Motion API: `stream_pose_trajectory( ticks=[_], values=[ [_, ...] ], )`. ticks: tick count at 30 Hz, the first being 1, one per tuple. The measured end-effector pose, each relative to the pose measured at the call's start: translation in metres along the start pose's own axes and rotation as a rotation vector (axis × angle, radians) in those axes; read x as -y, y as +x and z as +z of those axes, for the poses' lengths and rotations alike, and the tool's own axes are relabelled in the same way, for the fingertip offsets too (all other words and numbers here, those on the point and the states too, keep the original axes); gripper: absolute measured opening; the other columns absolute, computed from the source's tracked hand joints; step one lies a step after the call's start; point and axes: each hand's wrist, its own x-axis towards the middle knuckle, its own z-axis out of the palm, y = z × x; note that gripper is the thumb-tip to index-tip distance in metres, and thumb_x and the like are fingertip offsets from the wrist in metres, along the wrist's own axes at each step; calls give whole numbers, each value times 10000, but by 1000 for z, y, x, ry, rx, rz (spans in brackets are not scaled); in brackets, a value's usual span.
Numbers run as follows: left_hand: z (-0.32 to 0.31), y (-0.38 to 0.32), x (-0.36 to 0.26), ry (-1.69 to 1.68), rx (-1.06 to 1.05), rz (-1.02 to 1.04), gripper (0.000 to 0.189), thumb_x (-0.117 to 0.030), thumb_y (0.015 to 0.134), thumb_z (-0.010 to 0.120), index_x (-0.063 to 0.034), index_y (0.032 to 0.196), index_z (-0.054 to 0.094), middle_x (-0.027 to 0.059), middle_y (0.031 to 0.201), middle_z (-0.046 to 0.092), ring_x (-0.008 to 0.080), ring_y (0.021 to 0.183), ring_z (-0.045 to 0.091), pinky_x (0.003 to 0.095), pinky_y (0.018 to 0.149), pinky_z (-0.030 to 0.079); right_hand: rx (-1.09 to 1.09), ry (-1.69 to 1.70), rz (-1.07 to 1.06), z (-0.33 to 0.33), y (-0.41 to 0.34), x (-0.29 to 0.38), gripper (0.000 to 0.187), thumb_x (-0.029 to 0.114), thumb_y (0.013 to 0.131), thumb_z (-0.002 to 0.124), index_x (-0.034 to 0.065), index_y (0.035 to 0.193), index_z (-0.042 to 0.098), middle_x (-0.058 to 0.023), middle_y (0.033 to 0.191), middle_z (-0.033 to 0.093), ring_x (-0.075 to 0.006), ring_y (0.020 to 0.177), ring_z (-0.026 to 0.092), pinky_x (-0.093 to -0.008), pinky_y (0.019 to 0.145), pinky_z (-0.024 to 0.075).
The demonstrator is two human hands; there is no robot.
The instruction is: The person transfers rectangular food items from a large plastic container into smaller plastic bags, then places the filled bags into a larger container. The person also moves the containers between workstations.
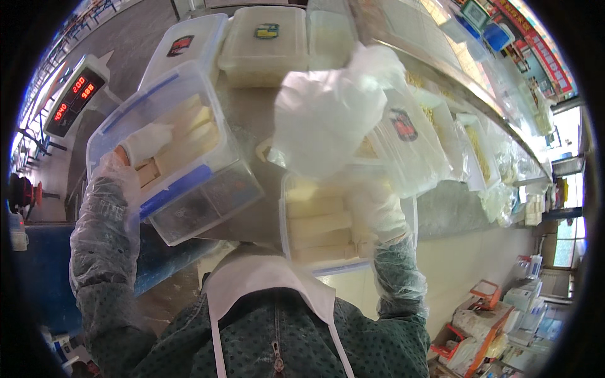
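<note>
My left hand [149, 142], in a white glove, reaches into a clear plastic bin [152, 198] with blue clips at the left. It rests on or beside pale, flat stacked pieces [191, 137], perhaps dough sheets; its fingertips are partly hidden. My right hand [380, 208], gloved and blurred, is over a second clear bin [283, 217] in front of me, which holds more pale folded pieces [319, 224]. Whether it grips anything does not show. A crumpled translucent plastic bag [321, 118] stands or hangs blurred just beyond that bin. Clear plastic sleeves cover both forearms.
Lidded plastic boxes [264, 42] line the far side of the table. Another lidded box [411, 137] leans at the right, near trays of noodles [477, 151]. A scale display [75, 97] stands at the left. A smaller clear box [203, 203] lies beside the left bin.
</note>
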Motion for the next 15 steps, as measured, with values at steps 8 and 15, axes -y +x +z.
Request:
stream_pose_trajectory(
  ticks=[8, 15],
  values=[
    [-50, -18, -179, -422, -379, -20, 189, -144, 908, 551, -23, 967, 684, 162, 950, 681, 299, 890, 668, 398, 771, 521, -162, -289, 77, 36, -11, -48, 262, 232, 870, 602, 8, 1001, 634, -221, 972, 675, -416, 966, 629, -447, 829, 504],
    [90, 16, -322, -60, -290, 305, 164, -107, 859, 581, -53, 1002, 641, 118, 957, 615, 317, 901, 620, 425, 827, 498, -136, 308, 505, 65, -4, -54, 664, 498, 851, 555, -29, 1255, 591, -287, 1185, 649, -422, 1112, 618, -451, 989, 448]
  ],
)
